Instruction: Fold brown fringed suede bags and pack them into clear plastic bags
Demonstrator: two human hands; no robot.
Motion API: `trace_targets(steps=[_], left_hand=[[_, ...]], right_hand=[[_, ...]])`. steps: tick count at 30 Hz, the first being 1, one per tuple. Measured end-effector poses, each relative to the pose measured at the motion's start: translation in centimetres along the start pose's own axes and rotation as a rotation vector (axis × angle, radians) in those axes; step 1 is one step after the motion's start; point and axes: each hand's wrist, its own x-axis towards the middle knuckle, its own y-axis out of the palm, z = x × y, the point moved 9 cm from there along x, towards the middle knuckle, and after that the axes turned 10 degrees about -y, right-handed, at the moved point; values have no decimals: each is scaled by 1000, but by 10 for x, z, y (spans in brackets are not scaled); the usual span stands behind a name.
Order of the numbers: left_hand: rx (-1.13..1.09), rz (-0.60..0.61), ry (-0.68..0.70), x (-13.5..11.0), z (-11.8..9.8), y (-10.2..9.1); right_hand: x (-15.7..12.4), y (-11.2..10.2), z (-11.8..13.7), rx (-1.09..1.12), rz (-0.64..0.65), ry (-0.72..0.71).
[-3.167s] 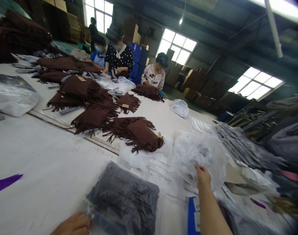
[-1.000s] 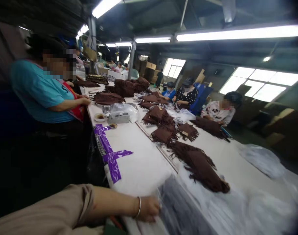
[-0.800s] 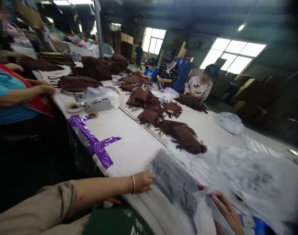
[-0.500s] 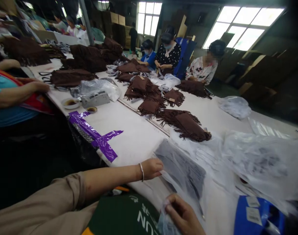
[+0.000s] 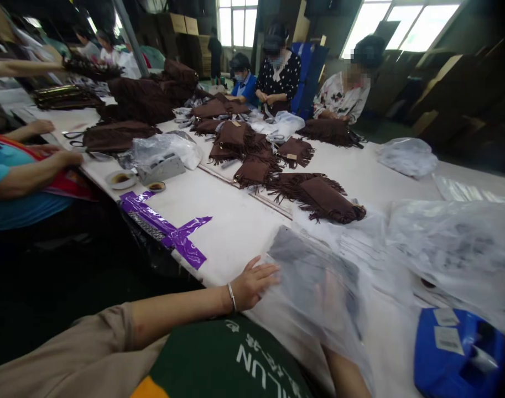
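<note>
My left hand (image 5: 254, 283) lies flat with its fingers spread at the near edge of the white table (image 5: 235, 221), touching the left side of a clear plastic bag (image 5: 314, 276) that holds a grey folded cloth. A thin bracelet sits on that wrist. My right forearm (image 5: 345, 378) comes up under the bag. The right hand itself is behind the blurred plastic, so its fingers do not show. The bag is lifted and smeared by motion.
Brown fringed pieces (image 5: 327, 202) lie in heaps along the table's middle. Purple tape (image 5: 169, 232) marks the near edge, with a tape dispenser (image 5: 161, 166) beyond it. Loose plastic bags (image 5: 455, 249) and a blue object (image 5: 459, 354) are at the right. A person in teal (image 5: 11, 182) works at the left; others sit across the table.
My view has dropped toward the table. My left hand went from pinching the bag's edge to lying flat and open. My right hand moved up behind the bag, which lifted.
</note>
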Motion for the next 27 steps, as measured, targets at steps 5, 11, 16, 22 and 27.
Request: trace_targets(steps=[5, 11, 16, 22, 27], left_hand=[[80, 170, -76, -36, 28, 34], [159, 420, -42, -35, 37, 59], [124, 540, 5, -30, 44, 59], [-48, 668, 130, -25, 32, 49], [-92, 760, 169, -25, 26, 39]], right_hand=[[-17, 40, 17, -170, 269, -174], [-25, 45, 13, -171, 323, -168], [-122, 7, 15, -40, 410, -123], [-144, -53, 41, 440, 774, 34], [-76, -51, -2, 443, 546, 104]])
